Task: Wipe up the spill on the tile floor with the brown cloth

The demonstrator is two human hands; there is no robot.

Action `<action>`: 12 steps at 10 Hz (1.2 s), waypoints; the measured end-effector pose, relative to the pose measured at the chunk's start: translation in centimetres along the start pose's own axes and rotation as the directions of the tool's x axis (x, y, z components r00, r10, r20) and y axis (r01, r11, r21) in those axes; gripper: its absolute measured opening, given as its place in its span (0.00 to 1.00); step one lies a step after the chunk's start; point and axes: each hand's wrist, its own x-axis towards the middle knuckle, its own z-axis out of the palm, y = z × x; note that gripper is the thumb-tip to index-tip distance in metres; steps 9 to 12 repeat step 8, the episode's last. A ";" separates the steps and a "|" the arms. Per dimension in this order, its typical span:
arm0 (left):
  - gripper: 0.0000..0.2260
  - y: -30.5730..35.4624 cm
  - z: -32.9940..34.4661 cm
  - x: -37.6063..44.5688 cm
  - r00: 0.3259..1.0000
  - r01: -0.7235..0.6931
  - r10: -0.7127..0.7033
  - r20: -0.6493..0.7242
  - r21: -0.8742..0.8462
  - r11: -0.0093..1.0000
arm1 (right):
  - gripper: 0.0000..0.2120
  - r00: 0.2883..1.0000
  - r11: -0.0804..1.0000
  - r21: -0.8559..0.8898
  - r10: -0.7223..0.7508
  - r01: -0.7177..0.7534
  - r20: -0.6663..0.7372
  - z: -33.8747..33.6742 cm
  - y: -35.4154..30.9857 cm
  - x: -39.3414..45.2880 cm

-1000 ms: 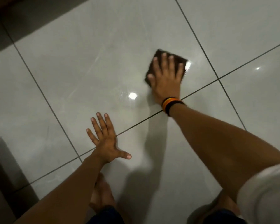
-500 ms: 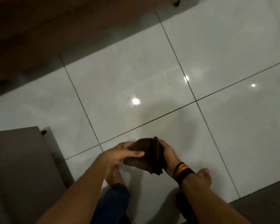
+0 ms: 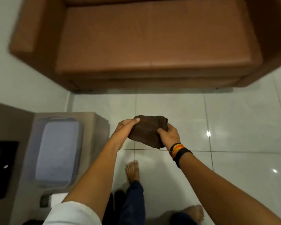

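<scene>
The brown cloth (image 3: 148, 130) is folded and held in the air in front of me, well above the white tile floor (image 3: 234, 127). My left hand (image 3: 125, 127) grips its left edge with the thumb on top. My right hand (image 3: 169, 135), with dark and orange bands at the wrist, grips its right lower edge. No spill shows on the glossy tiles; only small light reflections are visible.
A brown sofa (image 3: 152, 38) fills the top of the view. At the left stands a grey table (image 3: 91, 127) with a pale blue tray (image 3: 57, 153) on it. My bare feet (image 3: 133, 169) stand on the tiles below the cloth.
One second ago my right hand pressed the cloth flat on the floor. Both hands then lifted and folded it, and my view has risen to take in the sofa.
</scene>
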 end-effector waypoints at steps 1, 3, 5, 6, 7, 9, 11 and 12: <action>0.09 0.1 -6.3 -4.1 0.996 -0.014 0.005 -0.087 -0.102 0.995 | 0.09 0.993 0.999 -0.032 -0.016 0.020 0.114 6.2 -3.7 -2.8; 0.18 -7.9 -21.8 -8.2 0.936 -0.031 -0.039 -0.350 -0.190 0.981 | 0.04 0.938 0.982 -0.185 0.023 0.045 0.347 21.9 -4.5 -7.7; 0.25 -19.1 -32.5 -7.5 0.845 0.106 -0.201 -0.496 -0.213 0.971 | 0.06 0.896 0.942 -0.318 0.048 0.106 0.441 36.6 -1.6 -10.7; 0.24 -23.1 -33.7 -6.5 0.825 0.104 -0.206 -0.526 -0.217 0.971 | 0.14 0.865 0.905 -0.409 0.110 0.116 0.490 40.3 0.6 -10.2; 0.25 -24.3 -32.9 -5.9 0.789 0.089 -0.177 -0.589 -0.176 0.980 | 0.19 0.836 0.874 -0.466 0.150 0.137 0.528 41.0 1.0 -9.7; 0.25 -23.9 -31.6 -5.9 0.677 0.087 -0.052 -0.734 0.010 0.996 | 0.11 0.811 0.855 -0.466 0.100 0.226 0.577 36.6 2.0 -12.0; 0.25 -23.9 -31.6 -5.9 0.677 0.087 -0.052 -0.734 0.010 0.996 | 0.11 0.811 0.855 -0.466 0.100 0.226 0.577 36.6 2.0 -12.0; 0.25 -23.9 -31.6 -5.9 0.677 0.087 -0.052 -0.734 0.010 0.996 | 0.11 0.811 0.855 -0.466 0.100 0.226 0.577 36.6 2.0 -12.0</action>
